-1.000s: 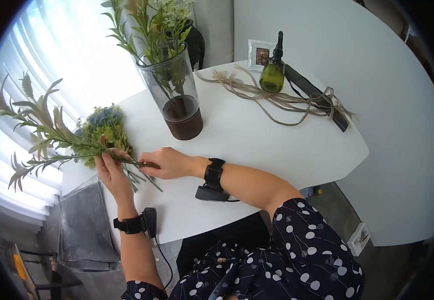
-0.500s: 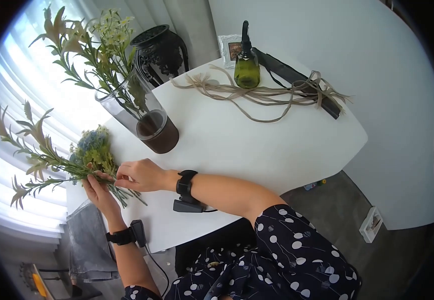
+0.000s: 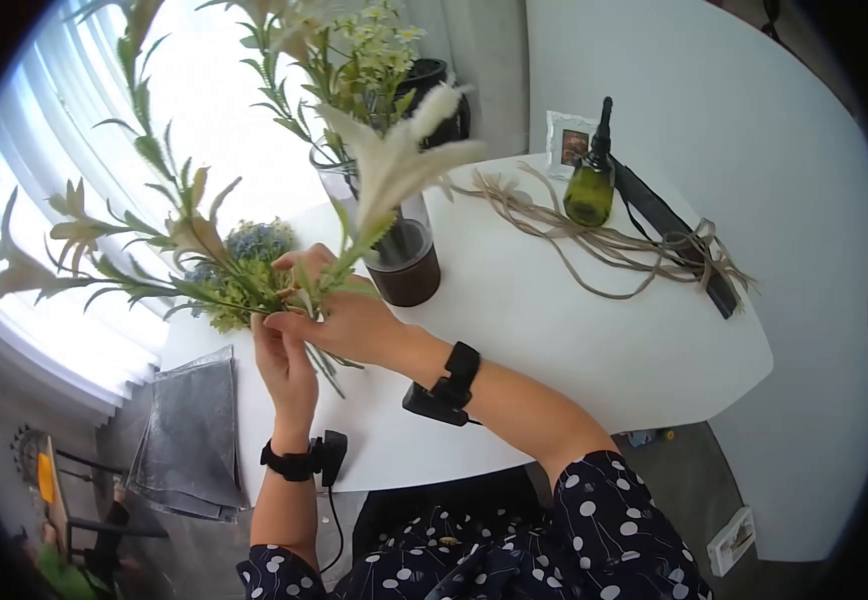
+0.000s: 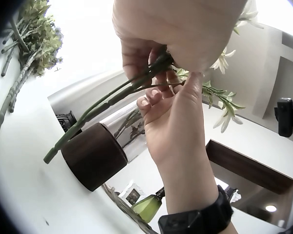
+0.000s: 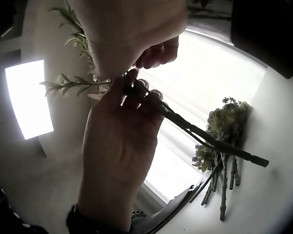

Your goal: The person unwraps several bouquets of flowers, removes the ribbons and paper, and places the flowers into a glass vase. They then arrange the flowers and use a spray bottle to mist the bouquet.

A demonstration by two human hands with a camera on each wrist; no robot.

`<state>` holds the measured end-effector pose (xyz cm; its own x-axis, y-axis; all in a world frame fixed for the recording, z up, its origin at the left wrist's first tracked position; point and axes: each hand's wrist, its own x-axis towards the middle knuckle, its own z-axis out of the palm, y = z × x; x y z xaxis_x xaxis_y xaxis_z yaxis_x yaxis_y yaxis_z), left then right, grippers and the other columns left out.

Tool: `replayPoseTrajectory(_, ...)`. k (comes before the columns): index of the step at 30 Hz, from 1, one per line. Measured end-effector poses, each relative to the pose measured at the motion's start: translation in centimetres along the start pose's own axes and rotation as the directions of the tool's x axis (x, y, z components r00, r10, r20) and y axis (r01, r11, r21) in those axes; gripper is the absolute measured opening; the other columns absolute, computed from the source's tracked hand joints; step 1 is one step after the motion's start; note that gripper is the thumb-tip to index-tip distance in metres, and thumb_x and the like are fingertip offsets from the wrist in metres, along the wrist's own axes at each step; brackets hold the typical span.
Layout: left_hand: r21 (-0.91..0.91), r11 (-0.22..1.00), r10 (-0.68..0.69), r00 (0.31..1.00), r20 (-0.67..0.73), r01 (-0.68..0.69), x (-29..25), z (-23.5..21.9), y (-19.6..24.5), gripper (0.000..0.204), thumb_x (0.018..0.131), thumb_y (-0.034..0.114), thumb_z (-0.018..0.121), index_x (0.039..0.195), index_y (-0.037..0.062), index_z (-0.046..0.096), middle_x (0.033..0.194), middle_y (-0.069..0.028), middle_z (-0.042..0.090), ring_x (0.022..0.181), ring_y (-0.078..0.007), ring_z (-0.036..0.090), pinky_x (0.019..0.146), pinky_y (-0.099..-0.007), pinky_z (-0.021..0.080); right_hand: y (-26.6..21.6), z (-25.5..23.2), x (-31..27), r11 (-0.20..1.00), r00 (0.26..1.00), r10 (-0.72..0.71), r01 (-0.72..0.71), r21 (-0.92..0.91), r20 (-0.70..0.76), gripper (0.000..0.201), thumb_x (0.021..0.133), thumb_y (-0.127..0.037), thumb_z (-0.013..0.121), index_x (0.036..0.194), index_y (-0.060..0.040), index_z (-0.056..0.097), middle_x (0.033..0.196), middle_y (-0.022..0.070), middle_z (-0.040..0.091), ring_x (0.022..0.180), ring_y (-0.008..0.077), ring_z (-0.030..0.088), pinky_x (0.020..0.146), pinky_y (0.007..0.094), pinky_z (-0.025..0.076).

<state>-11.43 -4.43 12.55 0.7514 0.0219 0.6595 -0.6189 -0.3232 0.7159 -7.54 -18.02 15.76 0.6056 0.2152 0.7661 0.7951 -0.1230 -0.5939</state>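
Observation:
A branched artificial lily stem (image 4: 88,114) with pale flowers (image 3: 394,175) is held over the left part of the white table. My left hand (image 3: 286,375) has its fingers curled round the thick green stem, its lower end sticking out past the hand. Just above it my right hand (image 3: 349,320) pinches a thinner side branch between thumb and fingers, close to the fork. One large bloom leans to the right over that hand. Behind both hands lies a bunch of blue and green flowers (image 5: 229,119), stems toward me. A glass vase (image 3: 406,275) with a dark brown base holds more lilies and small daisies.
At the back right of the table (image 3: 554,370) stand a green spray bottle (image 3: 589,195) and a white picture frame (image 3: 558,145). Beige ribbon strands (image 3: 604,290) lie across a black strip (image 3: 719,292). Grey folded sheets (image 3: 189,430) are at the left edge, near the curtain.
My right hand has gone from the lower stem up to a side branch beside my left hand. One bloom now leans right, apart from the others. The head view has shifted.

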Motion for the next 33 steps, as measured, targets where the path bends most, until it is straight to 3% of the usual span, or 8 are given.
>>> replayPoseTrajectory(4, -0.032, 0.999, 0.034, 0.994, -0.105, -0.037, -0.2, 1.3, 1.6, 0.019, 0.094, 0.004, 0.043, 0.111, -0.0047, 0.047, 0.097, -0.0092, 0.058, 0.088, -0.0128, 0.055, 0.077, -0.0252, 0.043, -2.8, -1.7, 1.3, 0.984, 0.994, 0.103, -0.108, 0.138, 0.048, 0.053, 0.077, -0.036, 0.072, 0.113, -0.0017, 0.053, 0.096, 0.0111, 0.058, 0.084, 0.0219, 0.059, 0.071, 0.0305, 0.047)
replayPoseTrajectory(10, 0.225, 0.955, 0.171, 0.979, 0.111, -0.192, -0.1, 1.8, 2.9, 0.013, 0.084, -0.005, 0.052, 0.098, -0.0053, 0.054, 0.074, -0.0119, 0.058, 0.063, -0.0223, 0.058, 0.059, -0.0294, 0.044, -4.5, -4.7, 2.1, 0.985, 0.995, -0.022, 0.005, 0.173, 0.095, 0.04, 0.072, -0.029, 0.078, 0.089, 0.0006, 0.057, 0.077, 0.0055, 0.057, 0.07, 0.0128, 0.053, 0.065, 0.0281, 0.044)
replayPoseTrajectory(15, 0.193, 0.964, 0.162, 0.979, 0.125, -0.185, 1.5, 3.5, 4.9, 0.016, 0.083, -0.005, 0.054, 0.099, -0.0056, 0.053, 0.074, -0.0128, 0.056, 0.059, -0.0219, 0.056, 0.056, -0.0304, 0.044, -5.5, -6.9, 2.6, 0.948, 0.954, 0.282, -0.294, 0.121, 0.103, 0.029, 0.077, -0.02, 0.072, 0.094, -0.0003, 0.06, 0.076, 0.0046, 0.059, 0.069, 0.0118, 0.052, 0.063, 0.0278, 0.044)
replayPoseTrajectory(21, -0.24, 0.967, 0.18, 0.886, 0.428, -0.081, 6.6, 2.6, 8.7, 0.034, 0.086, 0.013, 0.059, 0.115, -0.003, 0.051, 0.107, -0.0133, 0.055, 0.099, -0.0218, 0.056, 0.081, -0.0329, 0.045, -4.2, -10.8, 3.3, 0.967, 0.961, 0.173, -0.124, 0.222, -0.218, 0.025, 0.084, -0.023, 0.064, 0.096, -0.0006, 0.064, 0.069, 0.0096, 0.065, 0.061, 0.0154, 0.059, 0.061, 0.0295, 0.047)
replayPoseTrajectory(25, 0.062, 0.998, 0.027, 1.0, -0.009, -0.026, 13.3, 3.0, 7.4, 0.079, 0.081, 0.035, 0.069, 0.136, -0.0041, 0.026, 0.123, -0.0241, 0.046, 0.118, -0.0317, 0.045, 0.095, -0.0412, 0.04, -6.4, -13.6, 3.4, 0.96, 0.94, 0.233, -0.181, 0.215, -0.249, 0.022, 0.085, -0.02, 0.063, 0.094, 0.0002, 0.064, 0.069, 0.0054, 0.062, 0.061, 0.0106, 0.057, 0.059, 0.0256, 0.044)
replayPoseTrajectory(28, 0.262, 0.965, 0.004, 1.0, 0.006, -0.006, 17.4, 4.8, 5.2, 0.126, 0.061, 0.057, 0.079, 0.136, -0.0134, 0.006, 0.133, -0.0375, 0.023, 0.127, -0.0432, 0.03, 0.103, -0.0473, 0.031, -5.3, -14.0, 3.2, 0.975, 0.928, 0.192, -0.145, 0.166, -0.319, 0.021, 0.085, -0.019, 0.063, 0.091, 0.0012, 0.064, 0.065, 0.0011, 0.059, 0.06, 0.0072, 0.054, 0.056, 0.0223, 0.042)
replayPoseTrajectory(32, 0.473, 0.876, 0.109, 0.994, -0.002, -0.095, 20.6, 7.0, 3.9, 0.134, 0.06, 0.05, 0.08, 0.133, -0.0187, -0.009, 0.138, -0.0371, 0.008, 0.133, -0.0442, 0.015, 0.11, -0.0435, 0.019, -5.6, -13.9, 3.1, 0.983, 0.931, 0.182, -0.183, 0.029, -0.316, 0.025, 0.081, -0.026, 0.064, 0.087, -0.0014, 0.065, 0.067, 0.0144, 0.063, 0.059, 0.0277, 0.061, 0.058, 0.0349, 0.048)
replayPoseTrajectory(33, 0.615, 0.767, 0.229, 0.973, 0.001, -0.182, 21.3, 7.2, 3.4, 0.111, 0.063, 0.043, 0.077, 0.137, -0.0122, 0.017, 0.139, -0.0382, 0.004, 0.134, -0.0444, 0.01, 0.111, -0.0434, 0.018, -5.2, -13.8, 3.2, 0.979, 0.93, 0.197, -0.201, 0.019, -0.309, 0.028, 0.081, -0.028, 0.063, 0.086, -0.0007, 0.065, 0.067, 0.0153, 0.063, 0.059, 0.0299, 0.061, 0.057, 0.0363, 0.048)
